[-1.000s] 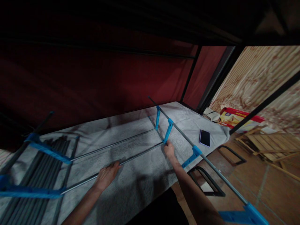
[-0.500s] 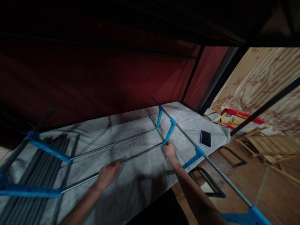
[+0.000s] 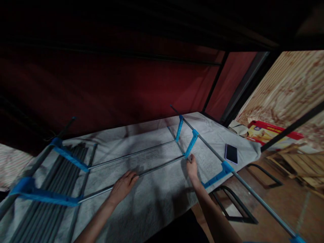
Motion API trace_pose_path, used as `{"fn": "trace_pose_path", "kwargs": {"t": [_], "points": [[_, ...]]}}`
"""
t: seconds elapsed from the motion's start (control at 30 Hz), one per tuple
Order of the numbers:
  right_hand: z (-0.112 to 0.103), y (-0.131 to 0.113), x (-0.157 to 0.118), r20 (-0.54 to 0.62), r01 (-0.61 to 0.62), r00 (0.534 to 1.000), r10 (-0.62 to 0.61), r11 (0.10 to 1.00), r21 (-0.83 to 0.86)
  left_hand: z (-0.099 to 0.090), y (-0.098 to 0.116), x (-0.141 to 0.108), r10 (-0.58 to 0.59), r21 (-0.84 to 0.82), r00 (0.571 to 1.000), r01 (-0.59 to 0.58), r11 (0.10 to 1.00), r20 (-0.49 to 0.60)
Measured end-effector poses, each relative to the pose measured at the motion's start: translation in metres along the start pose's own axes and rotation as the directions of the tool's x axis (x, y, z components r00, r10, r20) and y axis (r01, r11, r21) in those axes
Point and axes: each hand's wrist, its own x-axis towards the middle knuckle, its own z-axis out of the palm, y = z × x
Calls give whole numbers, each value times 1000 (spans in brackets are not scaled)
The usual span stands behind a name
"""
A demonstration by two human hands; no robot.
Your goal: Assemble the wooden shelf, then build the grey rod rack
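Note:
A rack frame of grey metal tubes and blue plastic brackets lies across the grey cloth. My left hand [image 3: 124,186] is closed over the near crossbar [image 3: 162,165], its fingers on top of the bar. My right hand [image 3: 192,167] grips the end of a short grey tube, right beside the blue bracket [image 3: 191,144] where the crossbar meets it. Another blue bracket [image 3: 217,175] sits on the long side tube [image 3: 255,195] to the right. At the left, blue brackets [image 3: 48,197] join the other side tube.
Several loose grey tubes [image 3: 54,194] lie in a bundle at the left. A phone [image 3: 231,154] rests on the cloth [image 3: 162,182] at the right. Black metal bars [image 3: 235,206] stand below the edge, with a wooden rack [image 3: 301,165] and red-yellow box [image 3: 273,131] beyond.
The view has turned left, so the frame and cloth appear farther right. My left thumb looks more spread from the fingers. Both hands stay at the same places on the frame.

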Motion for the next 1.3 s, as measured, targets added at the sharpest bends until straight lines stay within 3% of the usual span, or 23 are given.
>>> {"fn": "trace_pose_path", "kwargs": {"t": [0.1, 0.2, 0.23, 0.3, 0.4, 0.57, 0.7, 0.9, 1.3], "points": [[13, -8, -15, -96, 74, 992, -77, 997, -29, -6, -13, 13, -5, 8, 981, 7, 1000, -193], [37, -25, -4, 8, 275, 961, -275, 961, 30, -12, -27, 37, -13, 79, 948, 40, 996, -319], [46, -31, 7, 14, 283, 959, -284, 958, 45, -13, -32, 46, -18, 107, 941, 58, 993, -339], [62, -39, 37, 0, 179, 984, -179, 983, 33, -15, -41, 63, -38, 162, 935, 101, 982, -353], [78, -41, 83, 12, 27, 1000, -26, 1000, -6, -15, -57, 82, -53, 231, 947, 131, 964, -316], [88, -29, 122, 57, 19, 998, -18, 1000, -16, -8, -86, 103, 32, 225, 990, 0, 974, -139], [94, -25, 124, 79, 9, 997, -6, 999, -34, -3, -97, 111, 50, 183, 998, -40, 982, -50], [99, -24, 123, 74, -25, 997, 32, 996, -90, -6, -91, 110, 25, 242, 1000, -25, 970, 3], [94, -34, 118, 89, -59, 993, 76, 980, -189, -9, -86, 113, -28, 321, 999, 12, 947, 47]]}}
